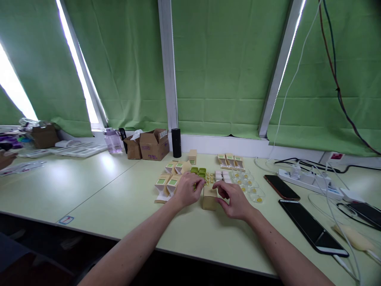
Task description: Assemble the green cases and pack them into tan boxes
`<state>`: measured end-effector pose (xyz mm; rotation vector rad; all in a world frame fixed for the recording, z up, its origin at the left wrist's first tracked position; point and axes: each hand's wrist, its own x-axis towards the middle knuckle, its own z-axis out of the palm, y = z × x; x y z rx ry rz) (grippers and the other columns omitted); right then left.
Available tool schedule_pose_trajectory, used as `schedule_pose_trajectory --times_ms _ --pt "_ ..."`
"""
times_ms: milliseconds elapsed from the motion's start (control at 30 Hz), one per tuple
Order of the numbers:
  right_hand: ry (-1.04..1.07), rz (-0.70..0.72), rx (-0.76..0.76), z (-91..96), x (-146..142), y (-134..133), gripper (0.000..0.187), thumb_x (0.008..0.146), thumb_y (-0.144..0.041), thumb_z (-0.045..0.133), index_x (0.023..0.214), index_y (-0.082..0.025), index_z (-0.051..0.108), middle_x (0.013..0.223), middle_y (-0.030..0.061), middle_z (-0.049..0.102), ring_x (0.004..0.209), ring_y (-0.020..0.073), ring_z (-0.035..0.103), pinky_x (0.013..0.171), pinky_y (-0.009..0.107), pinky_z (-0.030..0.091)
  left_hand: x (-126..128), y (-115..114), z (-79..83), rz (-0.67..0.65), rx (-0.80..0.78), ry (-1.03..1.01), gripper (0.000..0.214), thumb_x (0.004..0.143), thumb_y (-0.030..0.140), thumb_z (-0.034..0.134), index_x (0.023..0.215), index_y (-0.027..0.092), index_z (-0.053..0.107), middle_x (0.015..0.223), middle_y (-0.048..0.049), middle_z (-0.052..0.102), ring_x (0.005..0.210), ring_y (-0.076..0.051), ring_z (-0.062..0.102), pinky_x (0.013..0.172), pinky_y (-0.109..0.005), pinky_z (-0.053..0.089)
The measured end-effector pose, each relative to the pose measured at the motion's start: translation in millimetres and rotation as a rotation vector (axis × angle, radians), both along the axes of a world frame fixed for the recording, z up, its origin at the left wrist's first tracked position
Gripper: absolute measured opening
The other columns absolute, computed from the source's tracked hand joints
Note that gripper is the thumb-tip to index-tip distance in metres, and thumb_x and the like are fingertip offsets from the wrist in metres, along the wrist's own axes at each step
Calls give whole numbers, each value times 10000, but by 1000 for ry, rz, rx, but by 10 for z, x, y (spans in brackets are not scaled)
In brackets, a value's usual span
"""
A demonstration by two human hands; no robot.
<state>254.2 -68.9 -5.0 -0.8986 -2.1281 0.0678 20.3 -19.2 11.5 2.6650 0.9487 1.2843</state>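
A small tan cardboard box point(209, 200) stands on the pale green table point(98, 190) in front of me. My right hand point(233, 200) curls against its right side with the fingers touching its top edge. My left hand point(189, 188) sits just left of the box, fingers pinched together near a small green piece point(195, 185); what it grips is too small to name. Flat unfolded cartons with green windows point(166, 184) lie left of my left hand. Green cups point(199, 171), small white pieces point(222, 175) and clear dishes with yellow dots point(250, 186) lie behind the box.
Two phones point(312, 228) point(281, 186) and a power strip point(309, 180) with cables lie at the right. Brown cardboard boxes point(153, 145), a black cylinder point(176, 143) and a clear bottle point(112, 141) stand by the windowsill. Another person's hand point(6, 159) shows at the far left.
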Motion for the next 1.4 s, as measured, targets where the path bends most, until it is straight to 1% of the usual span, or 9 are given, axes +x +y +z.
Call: schedule_pose_trajectory --times_ms 100,233,400,467,600,700,800,1100,1400 --pt "-21 -12 -26 13 25 -2 414 775 -126 625 1167 -249 566 698 -66 558 594 158 519 602 272 337 7 40 -14 75 -43 55 374 1033 267 515 678 195 607 646 -11 663 631 -173 569 777 -379 402" --pt "-29 -42 -13 8 44 27 473 773 -110 618 1219 -251 550 687 -71 583 576 160 533 599 269 336 1 50 -23 94 -29 95 407 1015 247 532 611 195 534 591 6 592 588 -159 506 750 -369 381" --pt "-82 -224 7 -39 58 115 387 848 -114 565 1212 -244 547 702 -51 649 564 173 573 584 276 286 -4 37 -21 52 -12 114 398 1010 259 538 617 196 538 598 0 605 602 -164 529 756 -368 377" --pt "-79 -275 17 -47 59 128 357 870 -121 550 1206 -241 545 698 -46 658 552 178 571 578 281 269 -5 43 -21 77 -15 86 397 1011 249 528 618 195 535 608 -6 623 606 -167 539 761 -371 381" --pt "-6 -164 34 -19 45 66 309 890 -155 574 1186 -242 553 668 -58 605 543 162 536 591 279 311 -14 72 -12 126 -51 20 355 1022 243 505 694 199 630 680 -25 712 646 -187 596 796 -382 418" --pt "4 -63 24 1 7 -3 318 876 -192 623 1182 -245 560 648 -74 547 546 154 500 587 273 311 -17 77 -5 90 -100 72 298 1034 266 511 888 209 765 822 -46 801 749 -216 676 850 -396 451" --pt "-35 -33 -6 -4 -33 -30 366 832 -174 643 1182 -244 564 637 -84 531 542 148 474 585 270 292 -11 67 -4 85 -127 143 290 1030 267 522 993 226 806 884 -50 821 836 -244 711 869 -407 458" --pt "-62 -103 -26 -22 9 33 463 788 -94 572 1223 -248 535 632 -89 553 527 161 498 582 270 291 -2 53 3 94 -104 123 256 985 209 555 801 198 734 734 -29 745 712 -212 637 818 -394 422" --pt "-67 -272 -11 -79 21 118 386 849 -108 525 1212 -239 525 637 -69 595 533 182 546 578 282 255 -5 43 4 35 -90 144 284 981 203 561 722 195 676 702 -33 728 727 -217 643 800 -396 401"
